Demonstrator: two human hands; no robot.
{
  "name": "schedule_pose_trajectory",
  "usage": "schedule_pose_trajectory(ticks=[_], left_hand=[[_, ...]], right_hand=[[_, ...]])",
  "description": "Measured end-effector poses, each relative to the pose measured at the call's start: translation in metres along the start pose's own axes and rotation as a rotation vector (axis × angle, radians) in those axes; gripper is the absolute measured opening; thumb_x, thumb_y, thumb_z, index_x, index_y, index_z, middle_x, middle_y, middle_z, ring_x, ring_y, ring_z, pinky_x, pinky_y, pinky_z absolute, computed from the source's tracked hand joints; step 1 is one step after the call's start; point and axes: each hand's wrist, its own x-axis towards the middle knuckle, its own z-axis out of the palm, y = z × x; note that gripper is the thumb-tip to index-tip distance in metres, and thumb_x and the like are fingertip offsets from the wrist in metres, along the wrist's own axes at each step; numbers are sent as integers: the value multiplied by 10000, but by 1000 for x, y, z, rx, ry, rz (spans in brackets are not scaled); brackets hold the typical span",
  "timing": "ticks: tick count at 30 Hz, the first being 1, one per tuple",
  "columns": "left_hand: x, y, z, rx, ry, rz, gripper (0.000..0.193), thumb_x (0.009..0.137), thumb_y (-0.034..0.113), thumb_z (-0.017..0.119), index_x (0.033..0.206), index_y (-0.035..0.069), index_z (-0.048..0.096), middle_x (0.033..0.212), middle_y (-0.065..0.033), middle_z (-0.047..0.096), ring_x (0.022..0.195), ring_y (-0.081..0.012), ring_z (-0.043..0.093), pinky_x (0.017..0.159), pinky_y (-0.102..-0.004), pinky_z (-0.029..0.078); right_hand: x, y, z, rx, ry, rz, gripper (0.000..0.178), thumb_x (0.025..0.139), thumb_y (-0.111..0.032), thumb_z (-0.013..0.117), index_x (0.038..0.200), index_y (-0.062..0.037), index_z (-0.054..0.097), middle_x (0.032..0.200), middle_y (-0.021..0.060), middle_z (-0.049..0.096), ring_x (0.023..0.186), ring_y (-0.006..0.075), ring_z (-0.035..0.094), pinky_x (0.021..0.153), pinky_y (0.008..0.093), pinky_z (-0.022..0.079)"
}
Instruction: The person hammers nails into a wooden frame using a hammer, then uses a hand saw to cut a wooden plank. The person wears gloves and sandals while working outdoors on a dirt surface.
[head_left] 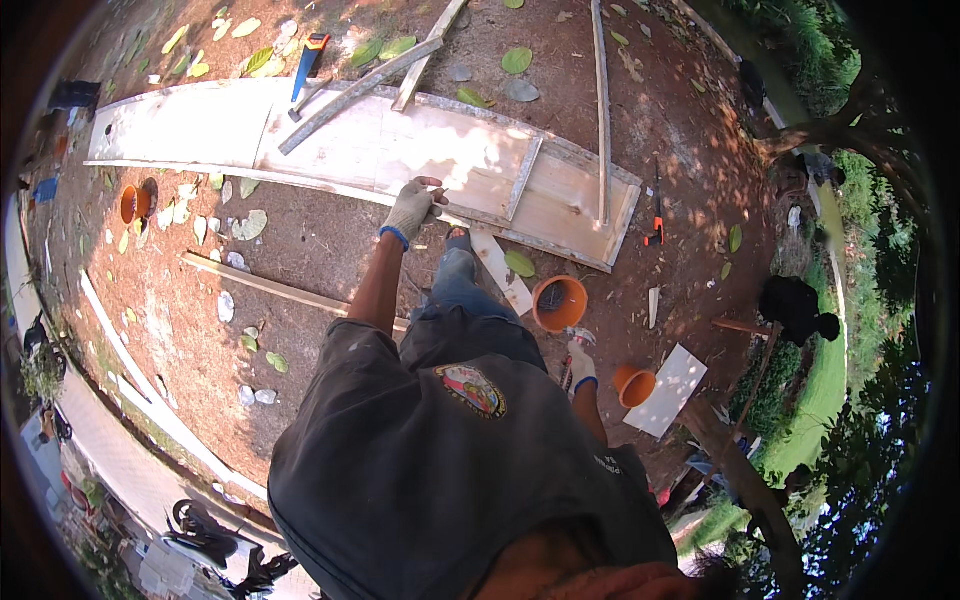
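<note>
So the biggest thing we had out was a long wooden panel (430, 150), framed with strips and lying flat on the dirt right by our feet. A grey batten (360, 97) lay slantwise over its far edge, and a plain wooden strip (265, 285) sat on the ground to our left. Our blue handsaw (307, 68) was up by that far edge too. An orange pot (573, 315) stood to our right, dark bits inside too small to make out. Our gloved left hand (411, 210) was half curled at the panel's near edge; couldn't tell if it pinched anything. Our gloved right hand (582, 365), near the pot, was wrapped around a hammer (579, 336).
</note>
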Motion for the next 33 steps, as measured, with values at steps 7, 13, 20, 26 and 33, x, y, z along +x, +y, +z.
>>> schedule_pose_trajectory(ticks=[7, 13, 20, 26, 33], left_hand=[[-7, -63, -26, -226, -132, 13, 250, 1037, 110, 444, 1138, -24, 630, 937, -138, 734, 728, -212, 733, 622, -333, 628], [-65, -59, -32, -378, -9, 9, 265, 953, -35, 650, 1201, -127, 629, 1085, -171, 733, 895, -242, 750, 765, -338, 642], [-36, -151, -54, -137, 413, 159, 214, 996, 192, 654, 901, 17, 731, 694, -29, 673, 582, -131, 619, 535, -306, 464], [-14, -115, -14, 186, 682, -82, 315, 798, 323, 681, 859, 29, 777, 812, -254, 716, 823, -401, 734, 782, -484, 554], [67, -145, 88, 24, 1109, -304, 381, 791, 396, 714, 850, 25, 773, 869, -262, 722, 831, -419, 729, 783, -483, 568]], right_hand=[[-18, -151, 34, -50, -17, -227, 380, 892, -430, 676, 837, -54, 682, 722, 41, 605, 596, 171, 587, 563, 340, 484], [-58, -306, 48, -299, -139, -353, 349, 911, -382, 653, 805, -53, 612, 688, 43, 570, 540, 162, 618, 467, 321, 494], [-59, -432, 133, -295, -342, -494, 238, 953, -307, 615, 886, -81, 582, 702, 15, 512, 501, 144, 536, 419, 294, 453], [21, -531, 168, -685, -461, -519, 265, 929, -301, 635, 819, -64, 592, 681, 56, 552, 501, 185, 578, 420, 353, 477], [99, -694, 232, -1046, -689, -647, 331, 915, -351, 628, 813, -37, 646, 672, 53, 605, 508, 175, 605, 486, 333, 510]])
